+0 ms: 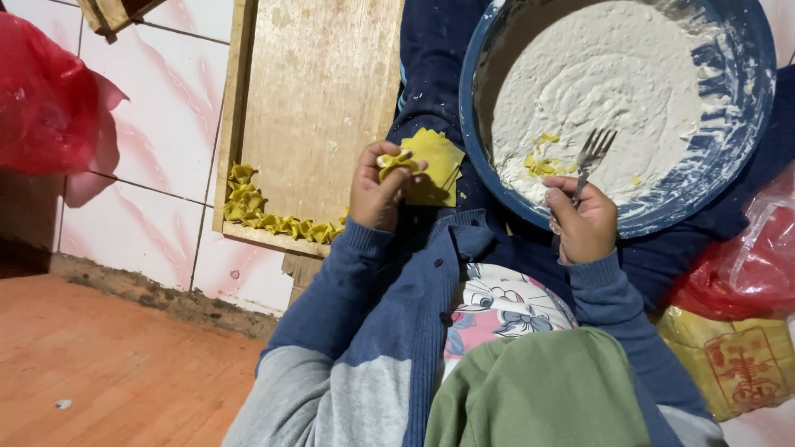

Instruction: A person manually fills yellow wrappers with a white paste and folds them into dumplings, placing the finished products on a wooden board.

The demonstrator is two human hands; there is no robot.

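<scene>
A: From the left, what do I see?

B: A wooden board [319,91] carrying a row of folded yellow dumplings [265,217] along its lower edge. My left hand [377,189] has its grip closed on 1 folded wrapper, over a stack of square yellow wrappers [439,170] on the lap.

A: And further right?

B: My right hand [584,222] grips a fork [592,157], tines in the blue bowl [745,124] of pale filling, which rests on the lap.
</scene>
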